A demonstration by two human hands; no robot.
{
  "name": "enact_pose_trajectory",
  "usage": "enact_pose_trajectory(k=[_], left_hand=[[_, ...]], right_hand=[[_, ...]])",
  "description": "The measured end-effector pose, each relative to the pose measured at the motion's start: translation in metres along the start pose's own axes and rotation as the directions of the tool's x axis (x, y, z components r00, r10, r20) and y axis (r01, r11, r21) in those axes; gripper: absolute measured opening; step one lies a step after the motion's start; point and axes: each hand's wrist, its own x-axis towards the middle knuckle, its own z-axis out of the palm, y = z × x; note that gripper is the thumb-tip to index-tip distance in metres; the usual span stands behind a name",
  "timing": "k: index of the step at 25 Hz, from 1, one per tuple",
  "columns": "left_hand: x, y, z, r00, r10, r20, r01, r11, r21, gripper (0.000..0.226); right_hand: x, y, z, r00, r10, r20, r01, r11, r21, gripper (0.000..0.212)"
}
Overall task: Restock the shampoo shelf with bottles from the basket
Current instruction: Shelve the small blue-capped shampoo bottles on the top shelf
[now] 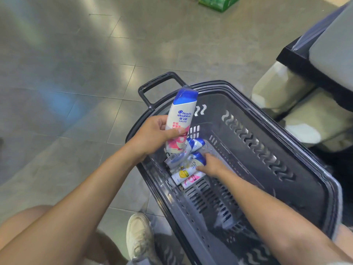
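Left hand (154, 136): closed around the lower half of a white shampoo bottle (182, 115), blue cap uppermost, held tilted above the near-left corner of the basket (313, 188). Grip low on the body, thumb across the pink label. Risk: a top-heavy bottle pivoting or slipping out of so low a hold and dropping back onto the pile or over the rim to the floor (66, 73).

Centre, basket bottom: remaining bottles (188, 169) heaped on their sides, overlapping, caps pointing different ways. Risk: pulling one out from under another, rolling the rest against the slotted wall, or snagging a cap in a slot.

Right hand (209, 164): down inside the basket, fingers resting on a blue-capped bottle in the heap. Whether closed on it or only touching cannot be told, the fingertips being hidden and blurred. Risk: a partial hold failing on the lift.

Far right: grey shelf edge (334, 54), well apart from both hands. Risk: carrying two bottles at once across that gap with weak holds; knocking the basket with a knee when rising.
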Motion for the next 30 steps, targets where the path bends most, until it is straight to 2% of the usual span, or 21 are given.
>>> enact_pose_trajectory(k=[3, 6, 10, 11, 15, 17, 19, 24, 30], left_hand=[[-0.003, -0.003, -0.002, 1.000, 0.003, -0.007, -0.003, 1.000, 0.001, 0.049], [-0.003, -0.005, -0.005, 1.000, 0.002, -0.025, -0.002, 1.000, 0.007, 0.054], [0.004, -0.003, -0.003, 0.999, -0.013, -0.049, 0.014, 1.000, 0.010, 0.039], [0.007, -0.002, -0.002, 0.999, -0.012, -0.051, 0.012, 1.000, 0.015, 0.034], [0.020, -0.001, 0.001, 0.999, 0.002, -0.037, -0.002, 1.000, 0.009, 0.025], [0.027, 0.000, 0.001, 1.000, -0.016, -0.019, 0.016, 1.000, -0.011, 0.023], [0.031, 0.000, 0.001, 0.999, -0.039, -0.010, 0.038, 0.999, -0.019, 0.025], [0.016, 0.014, -0.001, 0.988, -0.149, -0.038, 0.143, 0.981, -0.133, 0.027], [-0.036, 0.129, -0.003, 0.968, -0.250, -0.035, 0.243, 0.960, -0.141, 0.020]], right_hand=[[0.007, -0.004, 0.023, 0.995, 0.095, -0.034, -0.095, 0.995, -0.005, 0.073], [0.009, -0.009, 0.033, 0.992, 0.101, -0.075, -0.100, 0.995, 0.013, 0.073], [0.012, -0.011, 0.028, 0.989, 0.105, -0.101, -0.100, 0.993, 0.055, 0.101], [0.013, -0.011, 0.024, 0.991, 0.095, -0.096, -0.088, 0.993, 0.074, 0.101], [0.004, -0.015, 0.011, 0.997, 0.061, -0.040, -0.045, 0.942, 0.332, 0.078], [-0.007, -0.019, 0.008, 0.997, 0.057, -0.050, -0.036, 0.938, 0.344, 0.073], [-0.022, -0.022, -0.003, 0.991, 0.062, -0.120, -0.017, 0.939, 0.342, 0.065], [-0.086, -0.030, -0.068, 0.963, 0.131, -0.236, -0.026, 0.916, 0.401, 0.053], [-0.205, -0.082, -0.188, 0.943, 0.127, -0.307, 0.010, 0.914, 0.406, 0.051]])
